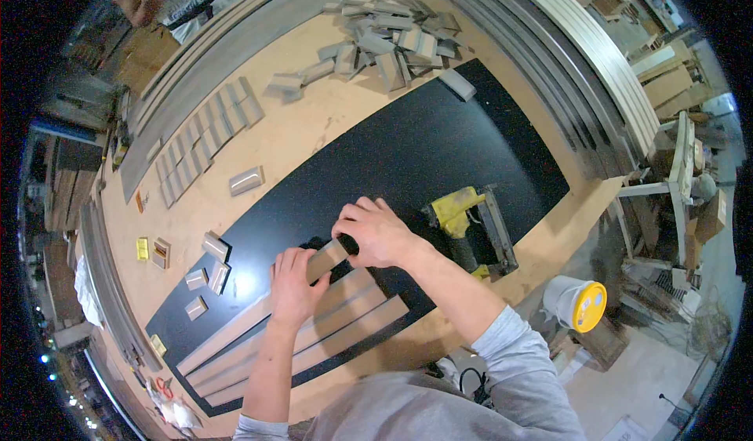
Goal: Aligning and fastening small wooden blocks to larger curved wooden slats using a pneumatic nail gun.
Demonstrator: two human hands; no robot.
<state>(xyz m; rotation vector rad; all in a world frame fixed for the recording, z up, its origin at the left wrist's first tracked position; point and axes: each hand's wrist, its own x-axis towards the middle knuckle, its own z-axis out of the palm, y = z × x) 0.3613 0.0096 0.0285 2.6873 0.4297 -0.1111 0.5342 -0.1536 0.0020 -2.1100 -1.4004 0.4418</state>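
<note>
Watching remotely: left hand and right hand curl fingers around a wooden piece, mid-frame, apparently steadying it; I can't tell whether it joins the lower-left strip. Nail gun, right of centre, lies handy.

A big, flat table of pale brown wood fills the middle of the room. Right of the table stands a whitish frame with legs and bars. Flat brown boards are stacked left of it. Tiny blue lights shine past its near left corner.
</note>
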